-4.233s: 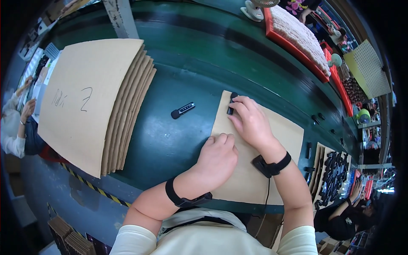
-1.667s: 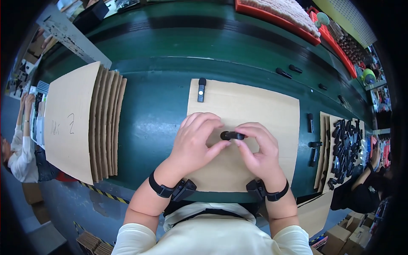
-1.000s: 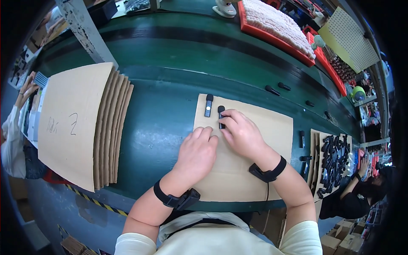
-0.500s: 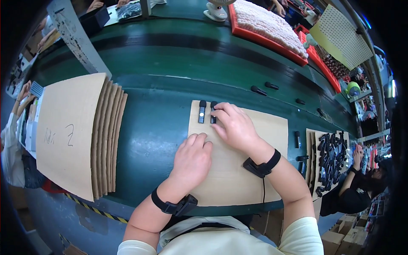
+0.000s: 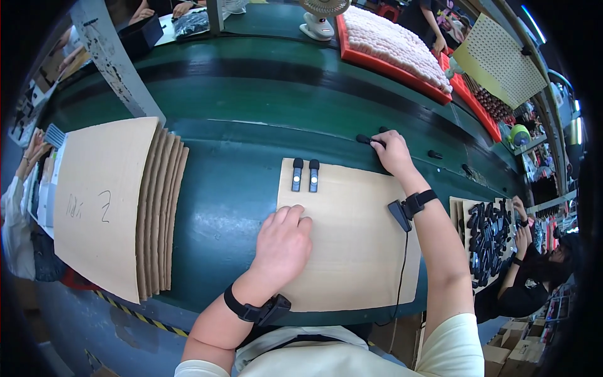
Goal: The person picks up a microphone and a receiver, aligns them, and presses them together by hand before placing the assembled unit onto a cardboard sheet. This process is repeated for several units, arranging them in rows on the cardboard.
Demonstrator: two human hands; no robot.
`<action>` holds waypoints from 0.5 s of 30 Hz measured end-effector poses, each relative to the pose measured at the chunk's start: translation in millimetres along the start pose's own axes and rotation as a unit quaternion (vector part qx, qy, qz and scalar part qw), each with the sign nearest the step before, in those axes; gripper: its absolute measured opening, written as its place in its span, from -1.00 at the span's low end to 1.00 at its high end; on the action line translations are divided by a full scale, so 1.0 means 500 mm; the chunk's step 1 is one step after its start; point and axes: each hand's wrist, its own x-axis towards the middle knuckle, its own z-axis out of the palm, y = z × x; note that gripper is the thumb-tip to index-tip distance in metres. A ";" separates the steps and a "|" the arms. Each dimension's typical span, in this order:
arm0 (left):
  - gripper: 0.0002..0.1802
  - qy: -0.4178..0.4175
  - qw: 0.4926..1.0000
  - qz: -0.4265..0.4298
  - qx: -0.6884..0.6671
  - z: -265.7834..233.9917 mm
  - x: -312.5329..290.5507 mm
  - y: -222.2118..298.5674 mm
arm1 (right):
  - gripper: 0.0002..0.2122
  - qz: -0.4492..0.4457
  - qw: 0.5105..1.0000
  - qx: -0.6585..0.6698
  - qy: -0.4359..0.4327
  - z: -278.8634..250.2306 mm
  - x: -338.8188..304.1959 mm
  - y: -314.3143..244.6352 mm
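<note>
Two small black clip-on microphones with foam tips, a left microphone and a right microphone, lie side by side on a flat cardboard sheet, near its far left corner. My left hand rests on the sheet's left edge below them, holding nothing, its fingers loosely bent. Past the sheet's far right corner, my right hand closes its fingertips on another black microphone lying on the green belt. Part of that one is hidden by my fingers, and a further dark tip shows just behind them.
A stack of cardboard sheets stands at the left. More microphones lie along the belt at right, with a heap of them on cardboard beside a co-worker. A red tray of pale pieces and a fan stand at the back.
My right hand has left the second microphone on the sheet and moved right and away, to a microphone on the belt. My left hand stays nearly in place.
</note>
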 end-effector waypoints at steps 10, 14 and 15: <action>-0.77 0.007 1.000 -0.011 -0.015 0.000 -0.003 -0.001 | -0.82 -0.005 0.987 0.163 0.006 -0.037 -0.077 -0.120; -0.77 0.010 1.000 -0.013 -0.021 0.000 -0.001 -0.001 | -0.80 -0.017 0.991 0.122 0.046 -0.020 -0.072 -0.124; -0.77 0.011 1.000 -0.015 -0.024 0.000 -0.001 -0.001 | -0.79 0.016 0.995 0.089 0.045 -0.018 -0.061 -0.126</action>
